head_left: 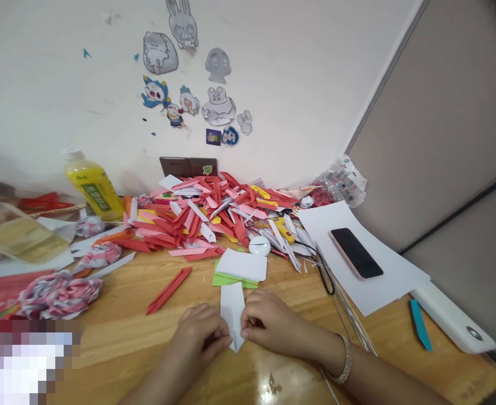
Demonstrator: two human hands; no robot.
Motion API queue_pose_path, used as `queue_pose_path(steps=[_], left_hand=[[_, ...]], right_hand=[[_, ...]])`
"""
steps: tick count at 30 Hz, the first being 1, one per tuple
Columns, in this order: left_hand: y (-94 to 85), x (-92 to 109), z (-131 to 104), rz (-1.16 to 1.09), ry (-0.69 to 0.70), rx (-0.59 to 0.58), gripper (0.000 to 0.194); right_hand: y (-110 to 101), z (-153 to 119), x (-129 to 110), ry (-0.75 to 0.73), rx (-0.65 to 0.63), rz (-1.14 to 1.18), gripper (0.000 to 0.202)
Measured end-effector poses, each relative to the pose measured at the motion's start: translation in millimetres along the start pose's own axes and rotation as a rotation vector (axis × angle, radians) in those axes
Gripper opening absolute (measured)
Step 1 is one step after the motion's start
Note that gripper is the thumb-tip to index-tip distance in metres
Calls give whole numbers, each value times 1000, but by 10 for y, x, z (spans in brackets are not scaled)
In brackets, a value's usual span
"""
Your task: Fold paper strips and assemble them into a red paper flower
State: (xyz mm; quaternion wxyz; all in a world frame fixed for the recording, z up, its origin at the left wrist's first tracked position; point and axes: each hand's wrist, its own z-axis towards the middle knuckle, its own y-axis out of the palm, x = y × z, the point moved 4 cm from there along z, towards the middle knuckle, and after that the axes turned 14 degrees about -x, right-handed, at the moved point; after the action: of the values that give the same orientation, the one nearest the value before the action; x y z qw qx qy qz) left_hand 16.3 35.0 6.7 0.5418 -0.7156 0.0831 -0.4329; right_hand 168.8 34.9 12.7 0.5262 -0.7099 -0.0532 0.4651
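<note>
A strip of white paper (232,304) lies on the wooden table between my hands, its near end folded to a point. My left hand (206,332) pinches the left edge close to that point. On the opposite edge, the fingers of my right hand (262,318) are closed at the paper; a bracelet circles that wrist. Just beyond the strip rests a small stack of white paper (243,264) over green paper (220,279). To the left of it lies a folded red paper strip (168,291).
A large heap of folded red, pink, white and yellow paper pieces (197,216) spreads along the wall. A yellow drink bottle (96,188) stands at the left. On the right are a phone (356,253) on white sheets (368,298), a white bar-shaped device (454,318) and a teal strip (420,325).
</note>
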Motion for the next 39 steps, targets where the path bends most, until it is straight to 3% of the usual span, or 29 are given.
queue_pose_path(steps=[4,7,11,16,26,39], left_hand=[[-44,37,-29,-40,71,-42,10],[-94,89,-75,-9,162,-17,10],[-87,154,-95,15,226,-61,11],[-55,161,-53,-40,109,-133,12],[-23,185,-21,-37,53,-63,15],[-1,217,-29,-4,-48,-37,12]], right_hand=[[-59,-44,-54,3,21,-8,10],[-111,-78,-124,-103,25,-155,8],[-59,-81,-172,-285,-135,-264,9],[-31,-40,-129,-191,-190,-157,6],[-34,-17,-219,-7,-128,-92,8],[44,-42,-201,51,-81,-84,6]])
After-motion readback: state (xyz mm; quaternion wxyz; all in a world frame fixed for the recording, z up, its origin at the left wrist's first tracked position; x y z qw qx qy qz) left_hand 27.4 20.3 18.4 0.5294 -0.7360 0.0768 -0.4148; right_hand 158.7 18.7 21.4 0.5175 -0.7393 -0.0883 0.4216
